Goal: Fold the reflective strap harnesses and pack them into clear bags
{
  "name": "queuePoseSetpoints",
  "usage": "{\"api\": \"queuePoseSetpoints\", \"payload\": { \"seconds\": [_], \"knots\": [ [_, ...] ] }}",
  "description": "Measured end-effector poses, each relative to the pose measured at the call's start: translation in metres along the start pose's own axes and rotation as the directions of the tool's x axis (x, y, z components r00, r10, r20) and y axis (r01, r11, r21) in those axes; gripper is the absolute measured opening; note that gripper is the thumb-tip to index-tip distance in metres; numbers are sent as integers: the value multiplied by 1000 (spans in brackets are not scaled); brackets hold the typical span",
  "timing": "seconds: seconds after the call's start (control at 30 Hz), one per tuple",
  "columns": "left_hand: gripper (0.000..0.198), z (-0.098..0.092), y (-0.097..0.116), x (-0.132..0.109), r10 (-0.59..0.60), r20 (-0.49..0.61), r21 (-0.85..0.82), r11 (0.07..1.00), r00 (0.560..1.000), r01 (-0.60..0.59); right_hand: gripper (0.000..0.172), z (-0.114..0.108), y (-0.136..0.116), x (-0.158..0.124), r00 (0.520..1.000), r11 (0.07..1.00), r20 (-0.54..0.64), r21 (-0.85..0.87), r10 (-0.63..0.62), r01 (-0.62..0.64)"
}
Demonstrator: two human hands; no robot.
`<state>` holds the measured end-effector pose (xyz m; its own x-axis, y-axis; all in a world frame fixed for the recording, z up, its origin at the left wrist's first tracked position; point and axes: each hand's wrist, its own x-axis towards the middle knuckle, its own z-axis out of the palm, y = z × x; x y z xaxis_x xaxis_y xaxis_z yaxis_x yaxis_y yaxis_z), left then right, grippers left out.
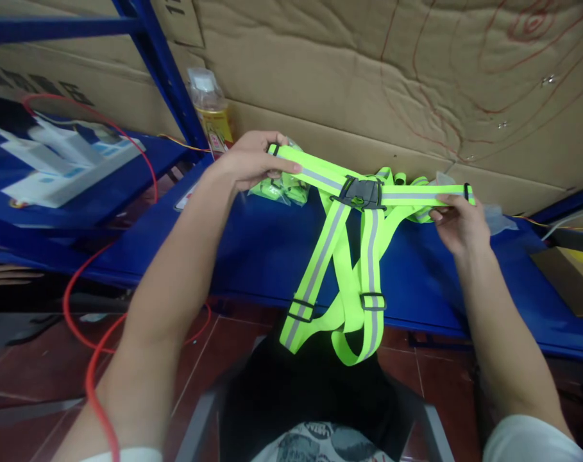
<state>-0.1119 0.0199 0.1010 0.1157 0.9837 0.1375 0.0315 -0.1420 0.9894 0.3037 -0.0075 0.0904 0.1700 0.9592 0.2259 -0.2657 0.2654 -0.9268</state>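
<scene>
A neon-yellow reflective harness (315,260) with grey stripes is stretched out above the blue table. My left hand (260,160) pinches the left end of its waist strap, beside a black slider. At the other end, my right hand (462,221) grips the strap near another slider, thumb on top. Between the hands the black side-release buckle (361,191) is fastened. Two shoulder straps hang down from the belt, each with a black adjuster, and their loops dangle over my lap. Behind my left hand lies a clear bag (281,189) of similar neon material.
More neon straps lie behind the belt on the blue table (272,244). A bottle (209,112) stands by the blue frame post. At left are a power strip (74,170) with plugs and a red hose (99,359). An open carton (567,279) sits at right; cardboard lines the back.
</scene>
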Motion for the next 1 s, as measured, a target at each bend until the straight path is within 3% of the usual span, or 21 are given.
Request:
{"api": "queuePoseSetpoints", "payload": {
  "seconds": [0.13, 0.3, 0.47, 0.57, 0.7, 0.87, 1.0],
  "knots": [
    [49, 0, 9, -8, -9, 35, -13, 1000, 999, 9, 37, 4, -2, -1, 999, 996, -38, 94, 10, -6],
    [45, -7, 0, 0, -5, -7, 21, 1000, 1000, 5, 40, -3, -4, 4, 996, 997, -82, 67, -38, 44],
    [55, -4, -19, 15, 26, -236, -43, 998, 971, -37, 32, -2, 1, 0, 998, 993, 25, -98, -58, 61],
    [52, 2, -24, 19, 47, -306, -110, 990, 951, -84, 35, 1, 5, -2, 997, 991, 22, -113, -71, 73],
    [35, 16, -22, 18, 33, -259, -219, 971, 965, -92, 37, 2, 6, -1, 997, 993, -31, -94, -74, 71],
    [26, 36, -19, 13, 134, -281, -211, 957, 950, -197, 34, 3, 4, -6, 996, 996, 75, -74, -47, 53],
    [35, 46, -13, 5, 186, -318, -221, 939, 930, -263, 21, 8, 1, -14, 991, 999, 130, -50, 13, -7]
  ]
}}
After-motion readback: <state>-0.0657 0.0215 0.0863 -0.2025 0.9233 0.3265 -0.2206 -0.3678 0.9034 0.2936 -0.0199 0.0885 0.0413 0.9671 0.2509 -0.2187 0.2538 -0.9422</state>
